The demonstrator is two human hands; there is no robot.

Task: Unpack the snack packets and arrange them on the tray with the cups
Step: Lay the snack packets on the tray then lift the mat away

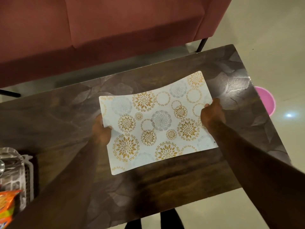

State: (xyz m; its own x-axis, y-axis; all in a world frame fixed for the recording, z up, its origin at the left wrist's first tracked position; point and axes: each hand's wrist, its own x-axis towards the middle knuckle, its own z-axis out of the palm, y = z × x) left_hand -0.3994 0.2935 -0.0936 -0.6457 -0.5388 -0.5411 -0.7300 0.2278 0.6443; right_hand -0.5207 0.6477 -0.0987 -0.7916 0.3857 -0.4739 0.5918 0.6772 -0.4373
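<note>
The left hand [101, 129] and the right hand [212, 113] each pinch a short edge of the white floral tray [156, 123], thumbs on top, at the middle of the dark table [165, 187]. The tray carries nothing. At the lower left, an orange snack packet [6, 207] sits in a clear bag [11, 164] inside a white basket [30, 176].

White tray [158, 123] w/ gold & grey floral circles; dark brown marbled table [49, 116]; maroon sofa [115, 22].
</note>
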